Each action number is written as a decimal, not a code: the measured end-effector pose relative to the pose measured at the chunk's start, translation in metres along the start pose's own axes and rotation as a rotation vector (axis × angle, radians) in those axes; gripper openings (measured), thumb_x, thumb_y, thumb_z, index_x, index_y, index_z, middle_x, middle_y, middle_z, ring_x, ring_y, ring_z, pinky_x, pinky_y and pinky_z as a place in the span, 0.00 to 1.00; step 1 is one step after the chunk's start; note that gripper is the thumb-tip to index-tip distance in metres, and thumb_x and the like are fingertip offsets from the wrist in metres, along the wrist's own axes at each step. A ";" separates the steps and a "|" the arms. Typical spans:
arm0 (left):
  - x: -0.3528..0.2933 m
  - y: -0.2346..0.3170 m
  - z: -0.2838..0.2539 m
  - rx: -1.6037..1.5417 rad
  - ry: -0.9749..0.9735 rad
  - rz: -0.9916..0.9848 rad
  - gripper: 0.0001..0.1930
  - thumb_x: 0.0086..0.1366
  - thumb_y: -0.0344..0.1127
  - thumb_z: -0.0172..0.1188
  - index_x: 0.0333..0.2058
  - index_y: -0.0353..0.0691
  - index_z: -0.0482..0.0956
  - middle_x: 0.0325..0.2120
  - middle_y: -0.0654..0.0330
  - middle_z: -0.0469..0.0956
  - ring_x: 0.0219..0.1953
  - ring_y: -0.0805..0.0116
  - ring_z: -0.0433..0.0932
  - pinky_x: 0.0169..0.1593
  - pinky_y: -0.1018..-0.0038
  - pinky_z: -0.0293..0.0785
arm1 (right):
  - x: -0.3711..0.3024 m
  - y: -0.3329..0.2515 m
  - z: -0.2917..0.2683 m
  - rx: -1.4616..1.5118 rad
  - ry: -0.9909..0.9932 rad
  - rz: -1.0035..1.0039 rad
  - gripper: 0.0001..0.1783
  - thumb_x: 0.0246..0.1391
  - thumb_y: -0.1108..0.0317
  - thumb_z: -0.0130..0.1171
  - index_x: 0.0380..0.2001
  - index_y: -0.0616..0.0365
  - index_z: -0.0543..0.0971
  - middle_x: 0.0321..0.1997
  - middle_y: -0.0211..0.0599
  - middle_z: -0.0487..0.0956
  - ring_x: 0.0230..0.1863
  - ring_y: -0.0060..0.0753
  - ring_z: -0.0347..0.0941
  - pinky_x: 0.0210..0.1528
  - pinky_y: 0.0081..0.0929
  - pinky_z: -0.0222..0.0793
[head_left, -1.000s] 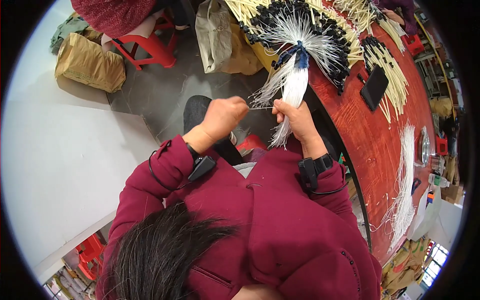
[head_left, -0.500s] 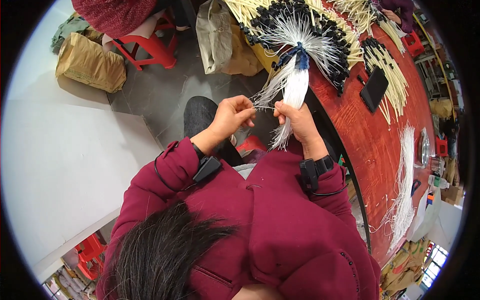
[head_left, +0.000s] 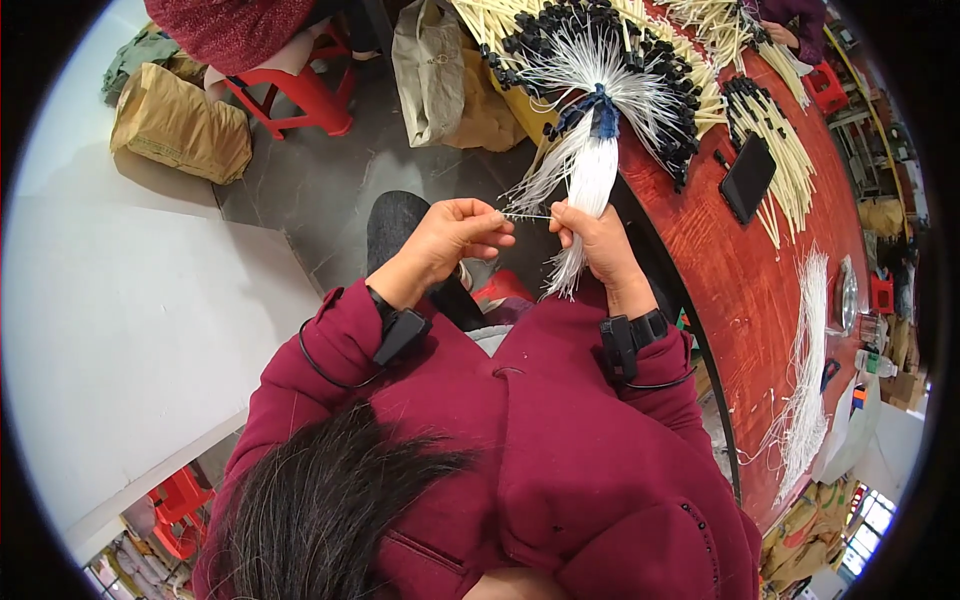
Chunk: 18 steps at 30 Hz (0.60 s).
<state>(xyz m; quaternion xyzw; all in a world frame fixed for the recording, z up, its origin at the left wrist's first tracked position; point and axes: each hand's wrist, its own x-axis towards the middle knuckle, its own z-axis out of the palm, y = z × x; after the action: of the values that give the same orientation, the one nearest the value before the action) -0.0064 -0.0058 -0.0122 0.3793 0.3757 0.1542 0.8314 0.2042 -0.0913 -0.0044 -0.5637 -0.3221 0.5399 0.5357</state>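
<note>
The head view is showing a long, floppy bundle of thin white strings (head_left: 592,185), which is reaching past the edge of a shiny red wooden table (head_left: 700,240) toward the person. A strip of dark blue cloth (head_left: 604,115) is hugging it higher up. The right hand (head_left: 597,243) is gripping the lower part of the bundle, and the left hand (head_left: 458,238) is pinching one thin white string (head_left: 530,216), which is stretching between the two hands. The hands are sitting a little apart. The bundle is looking light and soft, so it is probably bending easily. Its strings are looking smooth and may be slipping past each other. For the whole bundle, the best holding place is probably lying just below the blue cloth, where it is bunching tightly; a single string is likely needing a fingertip pinch. A flat black phone-like slab (head_left: 748,178) is sitting by cream sticks with black ends (head_left: 788,165). No brand, label or writing is showing clearly enough for reading.
</note>
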 end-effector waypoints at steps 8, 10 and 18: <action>-0.002 0.007 -0.003 0.032 0.052 0.132 0.07 0.60 0.34 0.62 0.32 0.40 0.75 0.31 0.62 0.79 0.32 0.74 0.79 0.31 0.80 0.76 | 0.001 0.002 -0.003 -0.054 0.010 -0.004 0.11 0.51 0.65 0.59 0.21 0.60 0.78 0.18 0.27 0.75 0.16 0.16 0.65 0.21 0.17 0.60; 0.000 0.005 -0.008 0.048 0.081 0.152 0.06 0.60 0.34 0.62 0.32 0.40 0.74 0.30 0.62 0.79 0.31 0.75 0.79 0.31 0.80 0.76 | 0.001 0.002 -0.004 -0.067 0.010 -0.004 0.11 0.51 0.65 0.59 0.21 0.60 0.78 0.18 0.27 0.74 0.16 0.16 0.65 0.21 0.17 0.60; -0.003 0.007 -0.008 -0.020 0.146 0.107 0.08 0.61 0.38 0.61 0.32 0.41 0.74 0.28 0.64 0.78 0.27 0.76 0.77 0.29 0.81 0.75 | 0.000 0.000 -0.006 -0.069 -0.019 0.029 0.07 0.51 0.67 0.59 0.24 0.59 0.76 0.20 0.29 0.75 0.18 0.17 0.65 0.24 0.17 0.60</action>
<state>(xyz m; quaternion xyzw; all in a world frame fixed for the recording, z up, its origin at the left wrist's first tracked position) -0.0140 0.0010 -0.0087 0.3784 0.4128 0.2295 0.7961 0.2103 -0.0926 -0.0058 -0.5815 -0.3375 0.5413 0.5050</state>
